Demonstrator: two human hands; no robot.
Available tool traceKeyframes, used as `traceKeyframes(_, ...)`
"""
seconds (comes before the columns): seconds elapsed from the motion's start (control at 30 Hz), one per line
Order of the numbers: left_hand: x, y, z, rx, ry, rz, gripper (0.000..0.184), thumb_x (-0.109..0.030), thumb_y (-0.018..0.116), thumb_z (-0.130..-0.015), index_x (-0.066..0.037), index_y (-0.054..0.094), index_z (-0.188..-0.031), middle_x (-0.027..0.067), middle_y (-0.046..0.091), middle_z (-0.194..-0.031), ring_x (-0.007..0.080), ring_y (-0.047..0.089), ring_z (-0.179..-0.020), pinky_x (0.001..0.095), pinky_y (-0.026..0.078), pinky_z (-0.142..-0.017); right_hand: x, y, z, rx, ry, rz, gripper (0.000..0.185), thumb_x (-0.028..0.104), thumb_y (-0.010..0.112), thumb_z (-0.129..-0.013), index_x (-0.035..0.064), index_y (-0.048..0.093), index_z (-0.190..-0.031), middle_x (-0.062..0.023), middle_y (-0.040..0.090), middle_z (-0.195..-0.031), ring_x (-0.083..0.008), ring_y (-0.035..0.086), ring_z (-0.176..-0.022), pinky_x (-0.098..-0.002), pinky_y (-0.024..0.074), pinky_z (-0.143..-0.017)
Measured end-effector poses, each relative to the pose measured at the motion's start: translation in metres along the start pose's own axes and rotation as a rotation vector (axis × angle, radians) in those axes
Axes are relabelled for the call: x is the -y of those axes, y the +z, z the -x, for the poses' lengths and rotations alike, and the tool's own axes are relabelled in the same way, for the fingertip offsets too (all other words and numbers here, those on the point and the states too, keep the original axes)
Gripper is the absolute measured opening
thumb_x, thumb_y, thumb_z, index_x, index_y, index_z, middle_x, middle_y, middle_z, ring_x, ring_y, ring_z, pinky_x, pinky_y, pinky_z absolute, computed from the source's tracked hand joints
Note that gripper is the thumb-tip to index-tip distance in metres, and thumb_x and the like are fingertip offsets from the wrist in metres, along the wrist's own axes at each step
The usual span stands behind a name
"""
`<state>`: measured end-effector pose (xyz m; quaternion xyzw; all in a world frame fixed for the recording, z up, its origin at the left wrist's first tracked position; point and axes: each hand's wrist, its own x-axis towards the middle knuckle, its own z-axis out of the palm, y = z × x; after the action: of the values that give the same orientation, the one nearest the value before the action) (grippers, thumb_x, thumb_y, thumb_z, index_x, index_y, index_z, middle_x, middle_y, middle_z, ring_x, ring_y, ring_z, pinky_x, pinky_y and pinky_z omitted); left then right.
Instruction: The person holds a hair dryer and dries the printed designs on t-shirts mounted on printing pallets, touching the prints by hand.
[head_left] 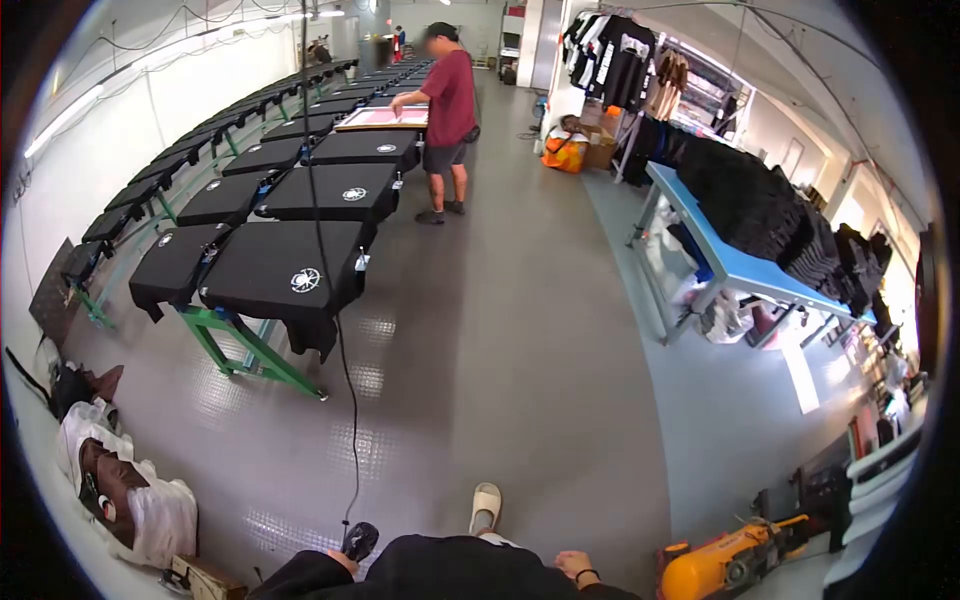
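At the bottom of the head view, my left hand [343,562] is closed around a black corded hand tool [360,541], whose exact kind I cannot make out. Its black cord [352,430] runs upward from it past the nearest printing table. My right hand [574,564], with a dark band at the wrist, hangs low at my side, fingers curled and nothing visible in them. Ahead to the left, black T-shirts [270,262] with white round prints [305,280] lie stretched over boards on a green frame [250,350]; both hands are well away from them.
A co-worker in a dark red shirt [452,95] stands by the row, a hand on a framed screen [380,117]. Black garments [750,200] are piled on a blue table [745,262]. An orange machine [715,570] and wrapped bags [160,515] flank me on the floor.
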<state>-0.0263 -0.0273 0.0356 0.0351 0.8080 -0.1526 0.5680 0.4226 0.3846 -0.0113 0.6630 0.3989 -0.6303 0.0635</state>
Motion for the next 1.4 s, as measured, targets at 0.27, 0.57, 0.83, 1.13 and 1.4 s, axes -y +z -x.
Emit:
traceKeyframes(0.27, -0.121, -0.067, 0.027, -0.741, 0.288, 0.622, 0.059, -0.030, 0.086, -0.060, 0.000, 0.055, -0.101, 0.0234, 0.066, -0.085, 0.0441, 0.066, -0.085, 0.0483, 0.053, -0.076, 0.157, -0.002, -0.071, 0.032, -0.145, 0.105, 0.020, 0.014, 0.069, -0.087, 0.0053, 0.070, -0.106, -0.0060, 0.072, -0.086, -0.0182, 0.069, -0.069, -0.0327, 0.0549, -0.060)
traceKeyframes(0.57, -0.269, -0.195, 0.136, -0.923, 0.589, 0.954, 0.048, -0.017, 0.080, -0.066, -0.001, 0.050, -0.100, 0.0225, 0.069, -0.085, 0.0407, 0.069, -0.076, 0.0460, 0.053, -0.071, 0.389, 0.138, -0.004, 0.661, -0.694, 0.413, 0.035, 0.034, 0.066, -0.096, 0.0077, 0.068, -0.118, -0.0007, 0.071, -0.099, -0.0100, 0.065, -0.085, -0.0280, 0.0537, -0.078)
traceKeyframes(0.83, -0.366, -0.301, 0.186, -0.725, 1.105, 1.050, 0.047, -0.021, 0.084, -0.074, 0.000, 0.050, -0.099, 0.0241, 0.070, -0.093, 0.0327, 0.072, -0.087, 0.0398, 0.055, -0.074, 0.508, 0.270, 0.041, 0.702, -0.646, -0.228, 0.029, 0.030, 0.058, -0.101, 0.0065, 0.059, -0.117, -0.0047, 0.066, -0.107, -0.0143, 0.063, -0.097, -0.0339, 0.0524, -0.088)
traceKeyframes(1.13, -0.365, -0.443, 0.158, -0.773, 1.446, 0.739, 0.062, -0.019, 0.077, -0.085, -0.007, 0.044, -0.136, 0.0114, 0.067, -0.111, 0.0224, 0.068, -0.089, 0.0345, 0.056, -0.079, 0.605, 0.241, 0.037, 0.411, -0.702, -0.484, 0.014, 0.017, 0.062, -0.095, 0.0080, 0.051, -0.098, -0.0042, 0.058, -0.078, -0.0174, 0.062, -0.069, -0.0347, 0.0542, -0.063)
traceKeyframes(1.4, -0.330, -0.573, 0.145, -0.993, 1.269, 1.419, 0.077, 0.000, 0.061, -0.092, -0.014, 0.020, -0.155, 0.0150, 0.053, -0.135, 0.0135, 0.055, -0.094, 0.0278, 0.048, -0.083, 0.660, 0.225, 0.034, 0.449, -0.676, -0.538, 0.017, 0.021, 0.059, -0.096, 0.0089, 0.049, -0.102, -0.0040, 0.053, -0.078, -0.0151, 0.056, -0.068, -0.0313, 0.0506, -0.060)
